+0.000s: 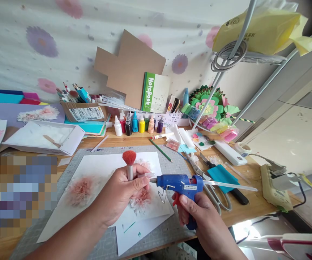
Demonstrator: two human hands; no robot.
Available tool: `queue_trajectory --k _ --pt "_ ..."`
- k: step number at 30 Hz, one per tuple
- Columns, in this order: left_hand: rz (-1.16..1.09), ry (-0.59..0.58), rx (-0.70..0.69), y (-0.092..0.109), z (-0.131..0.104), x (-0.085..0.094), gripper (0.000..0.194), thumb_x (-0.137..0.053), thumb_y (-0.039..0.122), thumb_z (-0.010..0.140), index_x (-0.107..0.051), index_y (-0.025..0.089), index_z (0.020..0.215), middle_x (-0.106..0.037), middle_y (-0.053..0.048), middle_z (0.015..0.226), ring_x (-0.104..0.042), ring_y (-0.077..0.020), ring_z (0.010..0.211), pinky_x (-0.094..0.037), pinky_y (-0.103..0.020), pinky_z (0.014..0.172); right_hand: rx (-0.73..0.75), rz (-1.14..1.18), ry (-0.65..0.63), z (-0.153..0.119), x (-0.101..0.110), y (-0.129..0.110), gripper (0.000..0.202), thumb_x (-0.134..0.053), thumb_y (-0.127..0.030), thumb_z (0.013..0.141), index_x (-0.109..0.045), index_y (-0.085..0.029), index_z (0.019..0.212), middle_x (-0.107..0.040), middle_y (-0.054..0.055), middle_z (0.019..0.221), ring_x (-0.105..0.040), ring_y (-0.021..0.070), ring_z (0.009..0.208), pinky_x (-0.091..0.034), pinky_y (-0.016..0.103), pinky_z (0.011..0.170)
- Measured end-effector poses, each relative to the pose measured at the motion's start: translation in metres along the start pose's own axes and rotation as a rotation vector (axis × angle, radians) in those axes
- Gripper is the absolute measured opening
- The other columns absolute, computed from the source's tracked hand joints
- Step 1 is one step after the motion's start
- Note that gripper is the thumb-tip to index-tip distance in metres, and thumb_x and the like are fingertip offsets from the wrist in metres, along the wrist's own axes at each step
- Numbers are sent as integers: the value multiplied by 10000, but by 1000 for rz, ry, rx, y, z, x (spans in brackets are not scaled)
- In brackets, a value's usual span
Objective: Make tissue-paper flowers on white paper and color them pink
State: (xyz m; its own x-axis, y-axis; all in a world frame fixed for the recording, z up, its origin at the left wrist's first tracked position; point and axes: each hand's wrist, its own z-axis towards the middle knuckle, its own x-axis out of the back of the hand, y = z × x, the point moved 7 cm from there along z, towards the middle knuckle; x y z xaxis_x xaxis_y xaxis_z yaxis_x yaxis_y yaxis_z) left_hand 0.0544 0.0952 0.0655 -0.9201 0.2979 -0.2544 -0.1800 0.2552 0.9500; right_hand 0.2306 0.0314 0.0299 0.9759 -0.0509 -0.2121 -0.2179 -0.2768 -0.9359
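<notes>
My left hand is closed around the grey handle of a makeup brush, whose fluffy red bristles point up. Between its thumb and fingers there seems to be a small whitish piece, too small to name. Wrapped around the grip of a blue hot glue gun is my right hand, with a finger by the red trigger. The gun's nozzle points left, right at my left fingertips. A clear glue stick sticks out of its back. Below lies white paper bearing pink-tinted ruffled flowers, partly hidden by my left hand.
A grey cutting mat lies under the paper. Paint bottles line the back, beside a box of brushes. Scissors, a green pencil and a power strip are to the right. A white tray stands left.
</notes>
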Motion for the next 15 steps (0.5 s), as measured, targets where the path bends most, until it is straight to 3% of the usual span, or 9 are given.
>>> queue_trajectory --k 12,15 --pt "-258 -91 113 -13 -5 -5 253 -694 327 799 -518 148 763 -660 -31 691 -340 -10 431 -206 -194 458 3 64 10 0 -4 -1 436 -705 -549 737 -599 -129 787 -480 -32 516 -418 92 501 -353 233 521" --pt "-266 -123 129 -13 -6 -5 293 -697 338 797 -479 154 732 -617 -5 623 -338 -9 422 -192 -181 447 -12 55 0 0 -4 0 445 -714 -560 723 -580 -137 746 -489 -26 511 -432 95 499 -355 234 517"
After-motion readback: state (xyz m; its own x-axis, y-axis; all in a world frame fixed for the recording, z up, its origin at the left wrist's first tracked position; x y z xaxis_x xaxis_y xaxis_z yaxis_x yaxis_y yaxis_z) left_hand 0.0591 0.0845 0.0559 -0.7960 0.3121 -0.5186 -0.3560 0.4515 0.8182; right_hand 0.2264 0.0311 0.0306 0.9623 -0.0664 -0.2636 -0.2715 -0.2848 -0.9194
